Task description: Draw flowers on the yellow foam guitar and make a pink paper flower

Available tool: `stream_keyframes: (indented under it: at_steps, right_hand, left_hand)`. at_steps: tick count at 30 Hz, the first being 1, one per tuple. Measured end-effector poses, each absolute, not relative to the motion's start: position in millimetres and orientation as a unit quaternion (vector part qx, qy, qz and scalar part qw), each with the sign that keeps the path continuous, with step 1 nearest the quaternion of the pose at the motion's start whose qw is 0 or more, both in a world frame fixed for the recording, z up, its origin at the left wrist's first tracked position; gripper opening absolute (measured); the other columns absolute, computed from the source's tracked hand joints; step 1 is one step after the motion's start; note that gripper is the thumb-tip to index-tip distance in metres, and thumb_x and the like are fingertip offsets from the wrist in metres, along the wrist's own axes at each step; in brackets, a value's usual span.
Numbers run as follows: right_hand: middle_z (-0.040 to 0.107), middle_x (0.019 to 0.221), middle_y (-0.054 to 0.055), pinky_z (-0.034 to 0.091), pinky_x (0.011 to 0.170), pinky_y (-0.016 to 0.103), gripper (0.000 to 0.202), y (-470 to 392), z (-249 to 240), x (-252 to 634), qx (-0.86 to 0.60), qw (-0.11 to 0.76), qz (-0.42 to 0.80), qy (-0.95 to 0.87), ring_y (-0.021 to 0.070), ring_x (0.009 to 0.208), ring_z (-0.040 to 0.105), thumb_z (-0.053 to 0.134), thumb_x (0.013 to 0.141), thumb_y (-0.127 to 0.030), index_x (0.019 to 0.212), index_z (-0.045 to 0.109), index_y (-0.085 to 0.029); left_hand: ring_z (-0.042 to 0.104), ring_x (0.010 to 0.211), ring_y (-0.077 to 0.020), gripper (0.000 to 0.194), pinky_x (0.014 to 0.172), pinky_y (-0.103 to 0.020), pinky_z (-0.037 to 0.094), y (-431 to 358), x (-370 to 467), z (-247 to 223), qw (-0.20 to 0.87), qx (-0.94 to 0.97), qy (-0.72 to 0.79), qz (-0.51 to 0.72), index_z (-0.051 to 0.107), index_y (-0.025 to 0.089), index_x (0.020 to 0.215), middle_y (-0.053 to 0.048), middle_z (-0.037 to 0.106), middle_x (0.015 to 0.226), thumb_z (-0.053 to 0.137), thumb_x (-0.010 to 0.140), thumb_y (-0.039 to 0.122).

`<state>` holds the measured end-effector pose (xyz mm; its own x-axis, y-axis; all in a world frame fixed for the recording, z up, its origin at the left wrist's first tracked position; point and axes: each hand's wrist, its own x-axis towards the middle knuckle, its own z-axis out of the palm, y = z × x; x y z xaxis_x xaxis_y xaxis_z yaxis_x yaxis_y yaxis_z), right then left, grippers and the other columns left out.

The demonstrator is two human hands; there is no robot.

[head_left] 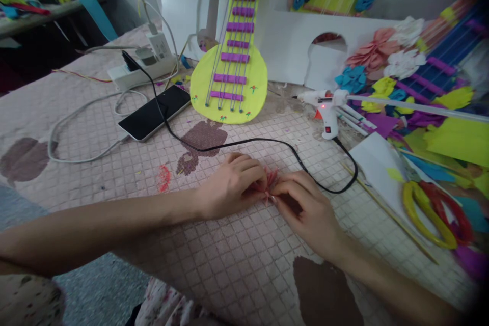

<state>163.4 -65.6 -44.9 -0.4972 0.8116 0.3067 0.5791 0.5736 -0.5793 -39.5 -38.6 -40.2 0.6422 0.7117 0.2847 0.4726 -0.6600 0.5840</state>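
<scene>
Saw one brown patch [324, 290] of the tablecloth [225, 260] at the lower right; at the frame's centre, just below the middle, had one pink fringed piece [270, 179] between two hands; had the left hand [235, 183] curled mostly closed, pinching the piece's left side; had the right hand [305, 209] partly closed, with thumb and forefinger pinching its right side; saw one small scatter of red shreds [164, 178] left of the left hand; at the lower right, found one yellow handle loop [428, 214] and one red handle loop [451, 211], near one thin wooden stick [393, 216].

Farther up, found one dark-screened phone [156, 112] left of centre, and one white glue gun [326, 114] right of centre, with one red light glowing; saw one yellow paper guitar [233, 66] upright at the upper centre, counting seven purple strips [229, 79], four strings and four tiny red flowers; noted one white power strip [137, 69] at the upper left; at the upper right, counted two white flowers [405, 63] beside one blue guitar [451, 61].
</scene>
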Motion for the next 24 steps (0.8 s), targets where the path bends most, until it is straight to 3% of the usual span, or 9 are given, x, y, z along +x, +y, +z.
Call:
stream_keyframes:
  at_steps: [6, 24]
  right_hand:
    - [0.055, 0.089, 0.004, 0.044, 0.080, 0.034, 0.010, -66.0, -44.2, 163.0, -0.413, 0.282, 0.203, -0.842, 0.0167, 0.088, 0.052, 0.054, 0.084, -0.010, 0.086, 0.057, -0.019]
    - [0.055, 0.089, 0.003, 0.044, 0.079, 0.035, 0.011, -65.9, -44.4, 163.2, -0.414, 0.282, 0.200, -0.842, 0.0165, 0.088, 0.051, 0.055, 0.083, -0.009, 0.086, 0.055, -0.020]
  left_hand:
    - [0.051, 0.090, -0.0163, 0.008, 0.087, -0.033, 0.035, -40.0, -40.5, -39.5, 0.216, 0.883, 0.333, 0.251, 0.063, 0.019, 0.083, -0.002, 0.062, 0.090, 0.058, 0.087, 0.024]
    - [0.051, 0.088, -0.0155, 0.011, 0.089, -0.033, 0.033, -40.7, -38.2, -41.5, 0.209, 0.886, 0.337, 0.239, 0.063, 0.019, 0.082, -0.001, 0.063, 0.087, 0.055, 0.088, 0.023]
